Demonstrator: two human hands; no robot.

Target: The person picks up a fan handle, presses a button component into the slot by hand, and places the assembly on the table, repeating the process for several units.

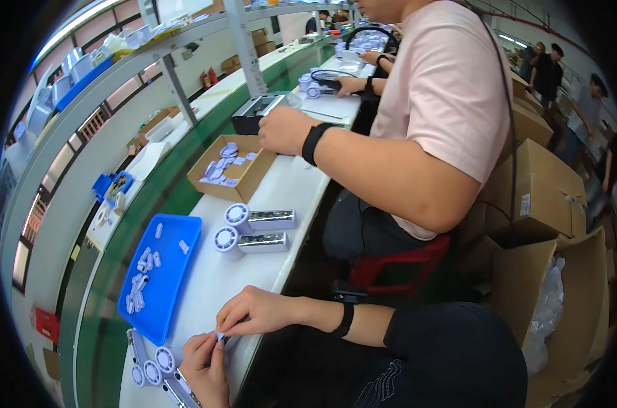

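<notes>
Over the near end of the white worktop, my left hand point(205, 366) and my right hand point(259, 311) meet with fingertips pinched. Between them shows a small pale-lavender plastic piece point(220, 336); a thin dark part extends under my right fingers, and its kind is hidden. Beside my left hand lie several lavender handheld fan bodies point(165, 359) with round grilled heads, some with electronics exposed in their handles. Past my right hand, two more fan bodies point(264, 241) rest side by side. A blue tray point(179, 279) with several small lavender pieces point(142, 272) sits to the left.
A cardboard box point(220, 187) of lavender parts stands farther along the bench. A co-worker in a pink shirt point(444, 88) sits ahead, one arm across the worktop. Metal shelf posts point(244, 47) rise on the left. Open cartons point(560, 292) stand at right.
</notes>
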